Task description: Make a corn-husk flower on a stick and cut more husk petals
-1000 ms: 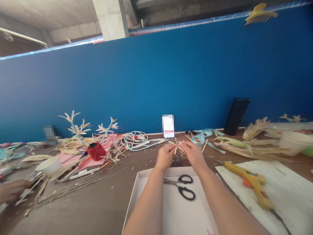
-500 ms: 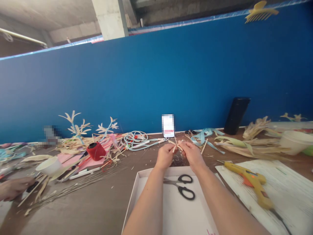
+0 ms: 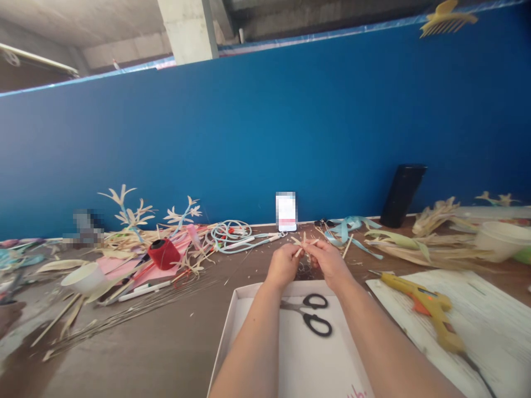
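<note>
Left hand (image 3: 283,265) and right hand (image 3: 329,261) pinch pale strips (image 3: 298,243), count unclear. Scissors (image 3: 306,317): one, inside one box (image 3: 309,365). Glue gun (image 3: 433,310): one, right of box.

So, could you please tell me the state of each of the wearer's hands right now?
Left hand: closed, fingertips pinching thin, pale, husk-like strips.
Right hand: closed, fingertips pinching the same strips.

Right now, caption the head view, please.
Left hand and right hand pinch pale strips beyond black-handled scissors in a white box.
</note>
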### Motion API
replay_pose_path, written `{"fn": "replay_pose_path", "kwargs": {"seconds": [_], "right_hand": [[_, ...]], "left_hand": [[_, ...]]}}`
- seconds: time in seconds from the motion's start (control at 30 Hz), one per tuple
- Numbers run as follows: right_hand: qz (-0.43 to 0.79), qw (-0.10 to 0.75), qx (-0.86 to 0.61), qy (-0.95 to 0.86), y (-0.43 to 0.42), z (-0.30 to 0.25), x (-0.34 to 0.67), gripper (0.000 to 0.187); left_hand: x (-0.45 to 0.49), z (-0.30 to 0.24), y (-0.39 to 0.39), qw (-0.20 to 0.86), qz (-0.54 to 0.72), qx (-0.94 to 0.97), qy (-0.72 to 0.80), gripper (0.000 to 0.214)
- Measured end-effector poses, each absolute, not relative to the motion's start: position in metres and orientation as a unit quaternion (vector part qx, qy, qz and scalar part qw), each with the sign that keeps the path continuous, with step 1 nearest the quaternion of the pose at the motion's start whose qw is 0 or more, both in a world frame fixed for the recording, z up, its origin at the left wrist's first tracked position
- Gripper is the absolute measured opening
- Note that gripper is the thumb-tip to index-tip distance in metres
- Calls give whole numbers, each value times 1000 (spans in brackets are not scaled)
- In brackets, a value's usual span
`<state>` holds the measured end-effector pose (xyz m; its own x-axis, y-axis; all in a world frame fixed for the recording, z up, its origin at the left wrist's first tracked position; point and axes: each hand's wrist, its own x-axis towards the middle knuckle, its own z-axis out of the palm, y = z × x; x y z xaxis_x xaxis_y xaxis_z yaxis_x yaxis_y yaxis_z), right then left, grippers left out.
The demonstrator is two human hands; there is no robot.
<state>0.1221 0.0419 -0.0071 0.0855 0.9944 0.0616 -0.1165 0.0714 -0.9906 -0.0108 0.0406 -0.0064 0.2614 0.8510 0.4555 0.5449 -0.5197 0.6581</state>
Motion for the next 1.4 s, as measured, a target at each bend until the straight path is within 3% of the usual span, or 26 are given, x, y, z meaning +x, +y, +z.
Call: {"fn": "replay_pose_path", "kwargs": {"seconds": [0.3, 1.03, 1.4], "right_hand": [[462, 568, -496, -467, 41, -7, 121, 29], [507, 583, -467, -431, 39, -2, 120, 36], [497, 585, -461, -445, 39, -3, 119, 48]], "left_hand": [[-10, -6, 39, 147, 397, 774, 471, 26], [-9, -9, 39, 164, 425, 726, 515, 16], [-8, -11, 38, 169, 445, 725, 498, 17]]}}
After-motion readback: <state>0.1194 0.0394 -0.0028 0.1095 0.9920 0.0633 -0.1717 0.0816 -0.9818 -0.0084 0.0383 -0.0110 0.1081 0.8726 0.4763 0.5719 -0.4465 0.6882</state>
